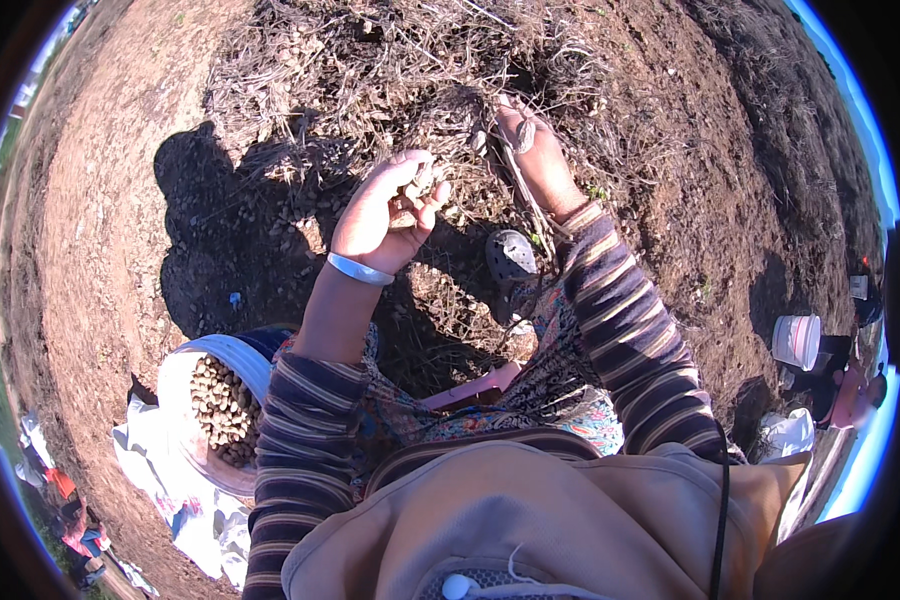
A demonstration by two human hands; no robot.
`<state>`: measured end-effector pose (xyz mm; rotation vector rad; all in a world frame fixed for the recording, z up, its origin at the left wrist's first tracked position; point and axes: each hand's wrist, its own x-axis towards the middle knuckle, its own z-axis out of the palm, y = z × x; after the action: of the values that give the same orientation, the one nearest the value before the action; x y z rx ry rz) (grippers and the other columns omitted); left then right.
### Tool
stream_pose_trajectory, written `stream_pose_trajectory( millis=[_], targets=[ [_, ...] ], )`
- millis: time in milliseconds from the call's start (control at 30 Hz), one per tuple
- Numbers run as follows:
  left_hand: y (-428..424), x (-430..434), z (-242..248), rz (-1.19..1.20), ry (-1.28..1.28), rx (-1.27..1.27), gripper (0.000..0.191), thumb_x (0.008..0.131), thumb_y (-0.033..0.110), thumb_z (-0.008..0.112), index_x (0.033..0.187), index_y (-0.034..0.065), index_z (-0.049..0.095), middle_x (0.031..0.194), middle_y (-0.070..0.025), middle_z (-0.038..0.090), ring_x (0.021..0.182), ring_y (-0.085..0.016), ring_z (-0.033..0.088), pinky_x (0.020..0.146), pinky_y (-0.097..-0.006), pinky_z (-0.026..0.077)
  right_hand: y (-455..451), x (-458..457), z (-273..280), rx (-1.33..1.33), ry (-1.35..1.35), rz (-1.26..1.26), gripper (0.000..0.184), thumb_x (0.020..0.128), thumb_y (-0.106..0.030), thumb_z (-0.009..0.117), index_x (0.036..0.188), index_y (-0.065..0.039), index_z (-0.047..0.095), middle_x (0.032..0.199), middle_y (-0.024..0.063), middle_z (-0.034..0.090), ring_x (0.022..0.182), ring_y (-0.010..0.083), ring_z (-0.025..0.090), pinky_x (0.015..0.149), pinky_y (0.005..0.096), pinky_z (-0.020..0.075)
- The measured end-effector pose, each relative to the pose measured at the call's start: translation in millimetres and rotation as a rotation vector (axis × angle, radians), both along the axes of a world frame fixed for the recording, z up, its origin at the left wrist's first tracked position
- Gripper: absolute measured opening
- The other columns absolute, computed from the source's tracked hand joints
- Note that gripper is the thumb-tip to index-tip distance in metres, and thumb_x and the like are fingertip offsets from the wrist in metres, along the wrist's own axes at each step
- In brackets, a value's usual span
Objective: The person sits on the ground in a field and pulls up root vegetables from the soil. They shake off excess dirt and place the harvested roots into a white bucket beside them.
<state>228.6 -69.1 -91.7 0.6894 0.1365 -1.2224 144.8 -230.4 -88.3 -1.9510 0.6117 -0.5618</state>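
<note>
Several peanuts in their shells (418,187) lie in the curled fingers of my left hand (390,214), which has a pale bangle at the wrist. To its right, my right hand (532,154) grips a bundle of dried peanut stems (523,184), with pods hanging by the fingers. Both hands are above a heap of dry, uprooted peanut plants (330,82). A white bucket (166,386) beside my left arm holds many peanuts (221,405).
White sacking (146,442) lies by the bucket. My dark shoe (511,256) rests below the right hand. Another white bucket (796,341), a white sack (786,435) and a seated person (851,394) are at far right. More people (82,532) are at far lower left.
</note>
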Motion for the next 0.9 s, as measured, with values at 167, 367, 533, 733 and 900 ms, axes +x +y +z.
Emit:
stream_pose_trajectory(
  millis=[167, 367, 533, 733, 900],
  targets=[
    [-17.4, -15.5, -2.8, -0.026, -0.196, 0.000, 0.008, 0.084, 0.016, 0.053, 0.089, 0.0108, 0.053, 0.081, -0.0021, 0.058, 0.069, -0.013, 0.057, 0.046, -0.0170, 0.043, 14.2, 14.4, -20.5, 0.300, -0.149, 0.014, 0.025, 0.089, -0.025, 0.045, 0.086, -0.001, 0.051, 0.070, 0.0040, 0.054, 0.065, 0.0104, 0.046, 0.061, 0.0267, 0.0419],
    [-12.7, -10.4, -0.9, -0.049, -0.229, 0.084, 0.004, 0.081, 0.011, 0.054, 0.084, 0.0099, 0.052, 0.073, -0.0018, 0.054, 0.060, -0.011, 0.052, 0.043, -0.0169, 0.038, 17.5, 7.8, -3.2, 0.258, 0.114, 0.034, 0.030, 0.088, -0.027, 0.046, 0.096, 0.002, 0.051, 0.073, 0.0091, 0.057, 0.067, 0.0122, 0.048, 0.062, 0.0267, 0.0426],
    [-7.3, -6.6, 10.1, -0.103, -0.172, 0.122, 0.010, 0.081, 0.020, 0.052, 0.082, 0.0101, 0.052, 0.071, 0.0001, 0.052, 0.059, -0.011, 0.049, 0.043, -0.0185, 0.036, -9.4, 9.0, -36.0, -0.003, -0.017, -0.025, 0.028, 0.087, -0.027, 0.046, 0.087, 0.001, 0.050, 0.071, 0.0197, 0.057, 0.066, 0.0303, 0.054, 0.062, 0.0381, 0.0424],
    [-14.7, -11.4, -10.9, -0.159, -0.227, 0.039, 0.020, 0.085, 0.032, 0.049, 0.079, 0.0131, 0.051, 0.063, 0.0026, 0.050, 0.054, -0.009, 0.050, 0.039, -0.0199, 0.036, 20.8, 9.8, 0.1, -0.496, 0.263, -0.062, 0.019, 0.082, -0.022, 0.047, 0.084, -0.003, 0.047, 0.071, 0.0212, 0.058, 0.070, 0.0376, 0.057, 0.063, 0.0449, 0.0441],
    [-24.7, -18.0, -6.3, -0.038, -0.383, 0.312, 0.017, 0.081, 0.026, 0.058, 0.078, 0.0114, 0.051, 0.063, 0.0021, 0.049, 0.052, -0.009, 0.048, 0.039, -0.0197, 0.036, 26.9, 10.8, 6.5, -0.645, 0.416, 0.024, 0.023, 0.081, -0.023, 0.045, 0.089, -0.001, 0.048, 0.078, 0.0205, 0.059, 0.075, 0.0350, 0.059, 0.067, 0.0441, 0.0457]
  ],
)
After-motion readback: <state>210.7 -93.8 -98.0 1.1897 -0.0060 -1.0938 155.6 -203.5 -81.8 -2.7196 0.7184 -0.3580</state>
